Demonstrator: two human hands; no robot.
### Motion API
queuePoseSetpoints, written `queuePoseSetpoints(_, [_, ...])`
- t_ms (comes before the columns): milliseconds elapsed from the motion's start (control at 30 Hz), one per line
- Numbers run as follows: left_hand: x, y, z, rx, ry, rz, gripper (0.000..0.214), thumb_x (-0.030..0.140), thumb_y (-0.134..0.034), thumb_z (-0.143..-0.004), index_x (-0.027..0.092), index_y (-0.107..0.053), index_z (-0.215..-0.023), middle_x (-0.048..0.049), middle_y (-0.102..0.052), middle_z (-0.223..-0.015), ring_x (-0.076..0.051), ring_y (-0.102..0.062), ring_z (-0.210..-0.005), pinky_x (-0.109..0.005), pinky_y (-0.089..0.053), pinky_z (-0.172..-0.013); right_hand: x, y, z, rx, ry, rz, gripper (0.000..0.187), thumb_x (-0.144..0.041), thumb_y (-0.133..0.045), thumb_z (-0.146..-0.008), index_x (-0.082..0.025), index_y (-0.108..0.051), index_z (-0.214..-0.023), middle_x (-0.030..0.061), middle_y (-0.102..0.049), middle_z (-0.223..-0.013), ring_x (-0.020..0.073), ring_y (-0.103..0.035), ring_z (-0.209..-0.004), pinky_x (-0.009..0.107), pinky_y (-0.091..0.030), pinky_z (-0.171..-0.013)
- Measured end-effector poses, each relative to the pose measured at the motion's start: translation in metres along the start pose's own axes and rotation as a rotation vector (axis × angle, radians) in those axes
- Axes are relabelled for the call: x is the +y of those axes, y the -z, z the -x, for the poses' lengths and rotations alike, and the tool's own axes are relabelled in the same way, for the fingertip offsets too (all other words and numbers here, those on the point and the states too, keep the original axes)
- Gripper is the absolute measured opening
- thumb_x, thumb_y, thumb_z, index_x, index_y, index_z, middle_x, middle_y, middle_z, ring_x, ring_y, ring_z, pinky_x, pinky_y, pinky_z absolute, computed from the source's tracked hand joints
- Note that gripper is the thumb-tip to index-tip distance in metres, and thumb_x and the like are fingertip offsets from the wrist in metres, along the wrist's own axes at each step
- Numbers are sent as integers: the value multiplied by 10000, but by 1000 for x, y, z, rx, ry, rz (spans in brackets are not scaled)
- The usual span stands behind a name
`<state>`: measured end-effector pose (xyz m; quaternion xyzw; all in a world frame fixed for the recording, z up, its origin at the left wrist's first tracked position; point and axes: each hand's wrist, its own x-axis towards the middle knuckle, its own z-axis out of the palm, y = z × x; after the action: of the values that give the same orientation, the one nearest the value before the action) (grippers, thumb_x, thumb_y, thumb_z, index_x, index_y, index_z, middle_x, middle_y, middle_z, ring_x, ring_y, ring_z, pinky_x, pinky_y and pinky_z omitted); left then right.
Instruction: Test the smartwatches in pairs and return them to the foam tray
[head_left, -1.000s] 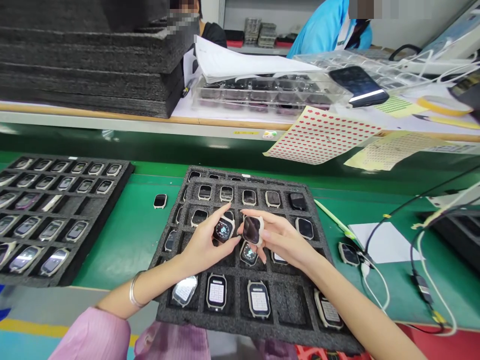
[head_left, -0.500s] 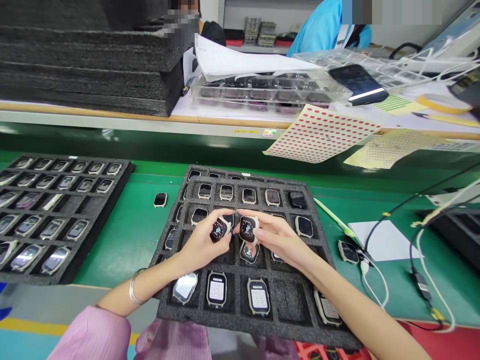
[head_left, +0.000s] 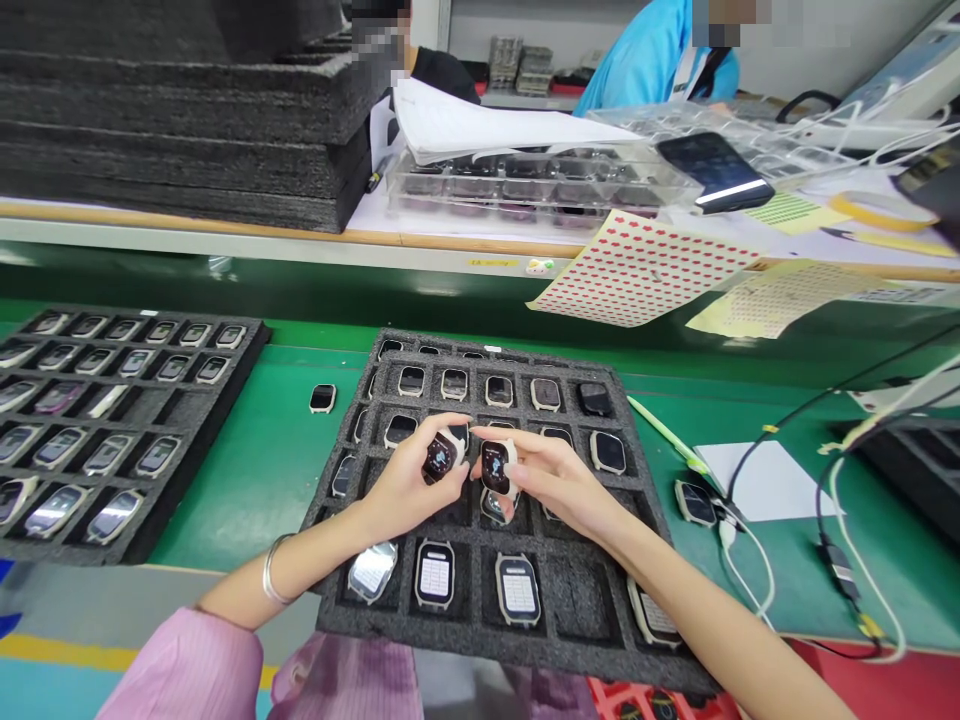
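My left hand pinches a small smartwatch body with a lit dark screen, held just above the black foam tray in front of me. My right hand grips a second watch body, also lit, right beside the first. The two watches nearly touch over the tray's middle rows. Below my hands, several watch bodies with white keypad screens lie in the tray's near pockets. Dark-screened ones fill the far rows.
A second foam tray of watch bodies lies at the left. One loose watch body sits on the green mat; another is cabled at the right beside white paper. Stacked foam, clear trays and red-dot sticker sheets are on the shelf. Other people sit behind.
Both hands have tilted their watches and drawn them closer together, slightly lower over the tray. The right-hand watch screen, dark a second ago, now shows a lit display.
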<state>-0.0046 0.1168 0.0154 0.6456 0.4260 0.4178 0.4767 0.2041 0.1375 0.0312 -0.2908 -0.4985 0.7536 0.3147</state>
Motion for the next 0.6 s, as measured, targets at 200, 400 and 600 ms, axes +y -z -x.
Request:
queuePoseSetpoints(200, [1, -1, 0, -10, -11, -20, 388, 99, -544, -766, 188, -518, -1143, -8, -603, -897, -146, -555, -736, -259, -445, -719, 0, -1, 0, -21, 7, 7, 469, -303, -708, -851, -179, -595, -1290, 54, -684, -891, 142, -654, -596, 279, -563, -585])
queuePoseSetpoints(400, [2, -1, 0, -14, -12, -34, 392, 123, -551, -765, 197, -525, -1149, -13, -622, -905, -164, -581, -764, -272, -453, -737, -1, -1, 1, -14, 4, 45, 454, -296, -705, -855, -193, -600, -1285, 54, -686, -909, 145, -655, -615, 291, -564, -612])
queuePoseSetpoints(600, [2, 0, -1, -14, -21, -33, 390, 109, -546, -766, 194, -526, -1147, -33, -638, -996, -173, -596, -830, -275, -461, -779, -1, 0, 1, 15, 7, 94, 449, -314, -711, -849, -195, -609, -1269, 51, -694, -917, 145, -645, -626, 297, -557, -645])
